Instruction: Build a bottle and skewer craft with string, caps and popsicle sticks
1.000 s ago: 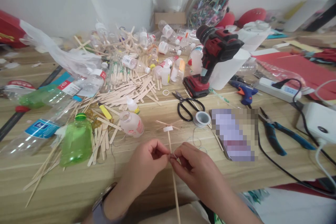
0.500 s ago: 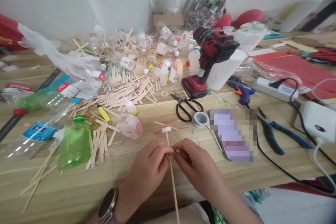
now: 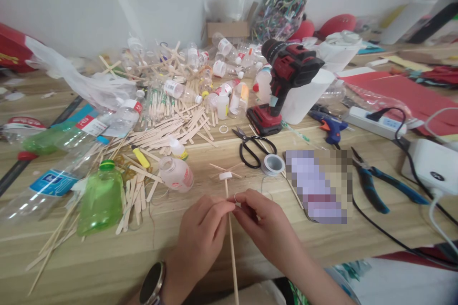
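Fingers of my left hand [image 3: 203,223] clamp the stick [image 3: 233,252] below its white piece [image 3: 225,176], likely to steady it; those of my right hand [image 3: 264,214] press together beside them, any hold hidden. The stick overhangs the surface's [image 3: 107,262] near edge; open wood lies left of my watch [image 3: 152,282], a narrower strip before the phone [image 3: 313,186].

Tan stick [image 3: 233,257], white block [image 3: 225,176], red-and-black drill [image 3: 290,63], green bottle [image 3: 100,198]
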{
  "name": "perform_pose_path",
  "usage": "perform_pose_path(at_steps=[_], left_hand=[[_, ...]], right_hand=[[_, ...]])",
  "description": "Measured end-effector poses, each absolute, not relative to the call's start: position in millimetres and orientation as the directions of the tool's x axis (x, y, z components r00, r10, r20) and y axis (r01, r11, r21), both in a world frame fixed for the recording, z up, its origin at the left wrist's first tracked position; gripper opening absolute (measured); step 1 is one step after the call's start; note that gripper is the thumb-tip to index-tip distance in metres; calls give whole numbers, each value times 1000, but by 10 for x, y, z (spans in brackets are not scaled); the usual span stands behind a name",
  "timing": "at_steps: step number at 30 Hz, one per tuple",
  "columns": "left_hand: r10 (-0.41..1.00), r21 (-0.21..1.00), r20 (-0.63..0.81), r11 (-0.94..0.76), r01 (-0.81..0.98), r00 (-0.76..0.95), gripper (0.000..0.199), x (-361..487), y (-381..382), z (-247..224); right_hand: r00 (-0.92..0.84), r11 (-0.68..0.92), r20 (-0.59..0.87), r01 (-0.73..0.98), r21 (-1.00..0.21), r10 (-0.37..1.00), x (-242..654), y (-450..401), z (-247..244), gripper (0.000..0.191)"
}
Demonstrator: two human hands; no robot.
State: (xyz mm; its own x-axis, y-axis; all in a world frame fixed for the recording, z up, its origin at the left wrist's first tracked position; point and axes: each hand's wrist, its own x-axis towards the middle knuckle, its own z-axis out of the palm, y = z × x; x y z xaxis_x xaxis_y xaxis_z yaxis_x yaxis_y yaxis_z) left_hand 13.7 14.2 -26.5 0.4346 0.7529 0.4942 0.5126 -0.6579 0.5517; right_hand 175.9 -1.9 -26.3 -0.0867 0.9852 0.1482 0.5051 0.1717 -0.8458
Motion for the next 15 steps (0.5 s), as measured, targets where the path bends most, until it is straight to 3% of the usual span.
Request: perform_pose_path(at_steps=[6, 15], left_hand=[[768, 578, 488, -641, 506, 415, 27, 137, 124, -297], [788, 622, 492, -615, 484, 370, 27, 127, 109, -299]], right_hand=[[-71, 132, 112, 479, -868, 991, 1738, 8, -252, 14], [-68, 183, 172, 489, -853, 983, 1758, -9, -271, 14]])
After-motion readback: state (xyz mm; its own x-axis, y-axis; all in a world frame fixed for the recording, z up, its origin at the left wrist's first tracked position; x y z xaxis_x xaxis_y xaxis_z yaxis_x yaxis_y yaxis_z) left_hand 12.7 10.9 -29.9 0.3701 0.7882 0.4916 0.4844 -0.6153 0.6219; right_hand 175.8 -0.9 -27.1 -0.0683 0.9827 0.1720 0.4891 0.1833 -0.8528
